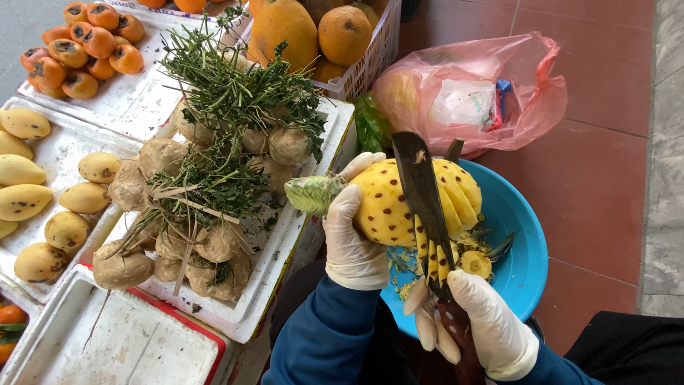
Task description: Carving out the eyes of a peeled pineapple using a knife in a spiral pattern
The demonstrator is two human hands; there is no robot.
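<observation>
Right hand grip: the right hand [491, 321], in a white glove, is closed around the handle of a knife [422, 196], fingers curled under it.
Knife: its long dark blade lies across the peeled pineapple [388, 207], running from the handle up over the fruit's yellow flesh, edge against the surface where spiral grooves are cut.
Left hand grip: the left hand [349, 239], also gloved in white, is wrapped around the pineapple's crown end, fingers pressed on the flesh, holding it sideways.
Pineapple: peeled, yellow, dotted with brown eyes on the part near the left hand; the part right of the blade shows cut ridges. Its trimmed green stub [313, 192] sticks out to the left. It is held above the blue basin [524, 242].
Blue basin: directly under the pineapple, holding yellow scraps and a round slice [476, 264] near the knife's handle end.
Pink bag: a pink plastic bag [477, 93] lies on the red tiled floor just beyond the pineapple, touching the basin's far rim.
White tray: left of the pineapple, a foam tray [285, 264] holds brown round tubers [121, 267] bundled with green leafy stems [235, 93].
Mangoes: yellow mangoes [28, 199] sit in a tray further left of the pineapple.
Persimmons: orange persimmons [85, 46] lie far left and beyond.
Basket: a white basket [374, 57] with papayas [285, 28] stands beyond the pineapple.
</observation>
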